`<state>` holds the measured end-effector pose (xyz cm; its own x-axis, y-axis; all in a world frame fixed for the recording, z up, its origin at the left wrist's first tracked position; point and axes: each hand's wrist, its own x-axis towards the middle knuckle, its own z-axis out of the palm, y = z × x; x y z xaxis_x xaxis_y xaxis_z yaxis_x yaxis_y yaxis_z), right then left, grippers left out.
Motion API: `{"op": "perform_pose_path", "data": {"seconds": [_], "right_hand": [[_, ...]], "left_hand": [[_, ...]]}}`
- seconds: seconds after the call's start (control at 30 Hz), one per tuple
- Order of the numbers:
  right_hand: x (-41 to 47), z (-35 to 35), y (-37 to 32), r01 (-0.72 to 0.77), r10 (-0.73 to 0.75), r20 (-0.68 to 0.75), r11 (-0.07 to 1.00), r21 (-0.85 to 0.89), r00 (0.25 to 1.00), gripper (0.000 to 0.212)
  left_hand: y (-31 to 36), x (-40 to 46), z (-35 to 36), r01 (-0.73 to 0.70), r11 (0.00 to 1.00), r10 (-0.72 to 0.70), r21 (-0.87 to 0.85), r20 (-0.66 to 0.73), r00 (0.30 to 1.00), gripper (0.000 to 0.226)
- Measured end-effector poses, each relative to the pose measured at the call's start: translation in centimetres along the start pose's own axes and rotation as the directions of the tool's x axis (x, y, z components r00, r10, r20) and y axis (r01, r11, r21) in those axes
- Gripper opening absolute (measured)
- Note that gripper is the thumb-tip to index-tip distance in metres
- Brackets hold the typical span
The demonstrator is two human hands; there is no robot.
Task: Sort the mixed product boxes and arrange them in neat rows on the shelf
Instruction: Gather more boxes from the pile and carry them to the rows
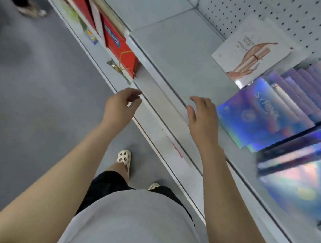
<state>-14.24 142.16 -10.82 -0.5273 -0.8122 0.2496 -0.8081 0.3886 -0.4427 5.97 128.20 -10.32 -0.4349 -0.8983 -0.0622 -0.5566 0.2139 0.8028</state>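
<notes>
We hold both hands out in front of us with nothing in them. Our left hand point(122, 103) hangs over the front lip of the shelf point(177, 54), fingers loosely curled toward the thumb but pinching nothing. Our right hand point(202, 115) is just over the shelf's front edge, fingers relaxed and a little spread, thumb apart, just beside the nearest shiny box. It looks to us like a pause between picks, with the right hand placed to reach the stack at its side.

The task's boxes sit on the right part of the shelf. A row of holographic blue-purple boxes point(263, 114) leans back like filed cards, one overlapping the next toward the pegboard wall point(289, 15) (the front one carries white lettering, too blurred for us to read with confidence). A second shiny stack point(291, 174) lies nearer us, dark-edged, slightly askew from the first. Behind them a white box point(251, 50) with a figure printed on it lies tilted and alone, which we judge is the odd one still to sort. Red boxes point(115, 40) stand on a lower shelf to the left.
</notes>
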Motion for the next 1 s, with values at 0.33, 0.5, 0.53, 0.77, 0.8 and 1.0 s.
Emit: {"op": "perform_pose_path", "data": {"seconds": [0.33,0.5,0.53,0.77,0.8,1.0], "right_hand": [[10.8,12.7,-15.7,0.187,-0.201,0.162,0.978,0.095,0.966,0.032],[16.4,17.1,-23.9,0.203,-0.221,0.177,0.972,0.115,0.959,0.031],[17.5,18.0,-25.2,0.196,-0.216,0.185,0.973,0.120,0.959,0.031],[25.5,24.0,-30.8,0.247,-0.274,0.204,0.958,0.145,0.940,0.031],[27.2,25.0,-31.6,0.250,-0.281,0.206,0.954,0.164,0.938,0.031],[39.7,32.7,-37.0,0.181,-0.217,0.248,0.970,0.161,0.944,0.034]], "left_hand": [[-12.0,7.6,-15.3,0.213,0.973,-0.228,-0.093,-0.208,0.951,0.020],[-15.6,12.8,-22.7,0.247,0.967,-0.256,-0.068,-0.241,0.936,0.019],[-16.4,14.0,-23.7,0.253,0.964,-0.264,-0.075,-0.244,0.933,0.019],[-20.5,22.8,-28.3,0.261,0.960,-0.279,-0.103,-0.243,0.929,0.019],[-20.9,24.8,-29.2,0.249,0.962,-0.270,-0.112,-0.236,0.934,0.019],[-24.1,38.7,-34.7,0.258,0.961,-0.275,-0.103,-0.216,0.937,0.018]]}}
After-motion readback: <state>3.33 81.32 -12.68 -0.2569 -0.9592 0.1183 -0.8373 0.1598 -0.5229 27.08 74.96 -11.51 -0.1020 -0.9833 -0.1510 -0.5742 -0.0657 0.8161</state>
